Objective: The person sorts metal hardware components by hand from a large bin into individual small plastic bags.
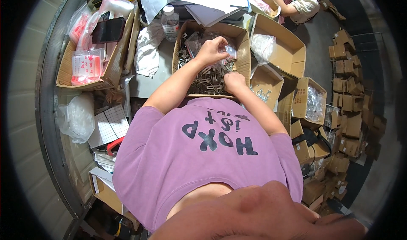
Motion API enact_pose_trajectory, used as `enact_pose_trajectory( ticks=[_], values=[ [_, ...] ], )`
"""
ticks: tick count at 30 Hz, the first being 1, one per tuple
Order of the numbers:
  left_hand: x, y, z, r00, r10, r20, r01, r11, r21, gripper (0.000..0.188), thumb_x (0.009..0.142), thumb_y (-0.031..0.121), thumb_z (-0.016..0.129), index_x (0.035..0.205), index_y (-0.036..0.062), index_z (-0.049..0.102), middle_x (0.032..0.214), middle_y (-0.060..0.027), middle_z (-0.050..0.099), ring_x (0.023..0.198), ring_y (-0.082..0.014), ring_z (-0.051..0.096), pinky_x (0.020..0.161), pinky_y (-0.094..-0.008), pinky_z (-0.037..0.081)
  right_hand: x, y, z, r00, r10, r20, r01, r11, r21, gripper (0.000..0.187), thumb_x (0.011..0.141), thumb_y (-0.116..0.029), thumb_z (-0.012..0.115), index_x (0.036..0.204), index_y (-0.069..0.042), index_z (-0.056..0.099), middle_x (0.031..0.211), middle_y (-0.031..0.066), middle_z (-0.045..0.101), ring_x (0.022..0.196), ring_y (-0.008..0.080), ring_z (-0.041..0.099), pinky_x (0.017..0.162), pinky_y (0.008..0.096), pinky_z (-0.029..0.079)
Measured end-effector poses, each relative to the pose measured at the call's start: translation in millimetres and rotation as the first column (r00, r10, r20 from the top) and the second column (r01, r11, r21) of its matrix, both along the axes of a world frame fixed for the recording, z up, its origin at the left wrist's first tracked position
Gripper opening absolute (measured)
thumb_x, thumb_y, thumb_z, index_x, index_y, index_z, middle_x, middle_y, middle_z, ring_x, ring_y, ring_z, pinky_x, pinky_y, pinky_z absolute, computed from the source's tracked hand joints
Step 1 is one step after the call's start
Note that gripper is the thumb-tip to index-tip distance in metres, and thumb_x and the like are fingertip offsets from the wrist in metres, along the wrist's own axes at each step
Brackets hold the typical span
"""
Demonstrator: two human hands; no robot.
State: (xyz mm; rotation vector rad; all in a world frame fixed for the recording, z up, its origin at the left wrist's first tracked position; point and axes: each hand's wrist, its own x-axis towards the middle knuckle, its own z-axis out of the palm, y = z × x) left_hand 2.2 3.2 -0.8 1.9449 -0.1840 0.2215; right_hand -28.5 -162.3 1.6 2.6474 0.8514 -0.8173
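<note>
A cardboard box (243, 49) in front of me holds a heap of small metal hardware pieces (208, 82), some of them flat and slotted. Over its middle, my left hand (212, 51) has thumb and fingers pinched at a small clear plastic bag (231, 51). My right hand (234, 82) is closed low at the box's near right corner, touching the metal pieces. What its curled fingers hold is hidden. More clear plastic lies in the box behind my left hand.
A water bottle (170, 23) and white cloth (148, 49) stand left of the box. Further left, a carton (114, 70) holds bags and a phone (109, 30). Rightward are a carton of small screws (263, 94) and a larger carton (292, 55). Another person (299, 5) works at far right.
</note>
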Motion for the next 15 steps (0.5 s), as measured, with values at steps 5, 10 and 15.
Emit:
enact_pose_trajectory(
  ticks=[5,10,15],
  values=[
    [0,-1,3,1.000,-0.005,-0.023,0.005,1.000,-0.004,0.036,0.067,0.017,0.073,0.095,0.0003,0.057,0.080,-0.0107,0.063,0.074,-0.0161,0.062,0.070,-0.0281,0.050,-2,-2,-11,0.993,-0.017,0.115,0.012,0.999,0.047,0.025,0.067,-0.017,0.068,0.089,-0.004,0.067,0.099,0.0142,0.063,0.099,0.0305,0.059,0.079,0.0392,0.052],
    [-1,0,3,1.000,0.007,0.002,-0.007,1.000,-0.014,0.039,0.064,0.020,0.072,0.095,0.0018,0.058,0.081,-0.0143,0.064,0.076,-0.0241,0.065,0.070,-0.0319,0.051,6,2,-6,0.988,-0.150,-0.028,0.152,0.985,0.077,0.028,0.067,-0.018,0.069,0.088,0.000,0.065,0.095,0.0186,0.064,0.091,0.0326,0.062,0.077,0.0408,0.052],
    [0,0,0,1.000,0.005,-0.007,-0.005,1.000,0.019,0.036,0.068,0.016,0.073,0.096,0.0008,0.057,0.082,-0.0116,0.064,0.076,-0.0178,0.063,0.071,-0.0293,0.050,12,-4,-9,0.986,-0.164,0.006,0.161,0.972,0.172,0.026,0.066,-0.016,0.069,0.088,-0.002,0.064,0.091,0.0202,0.064,0.088,0.0340,0.063,0.076,0.0431,0.051]
  ],
)
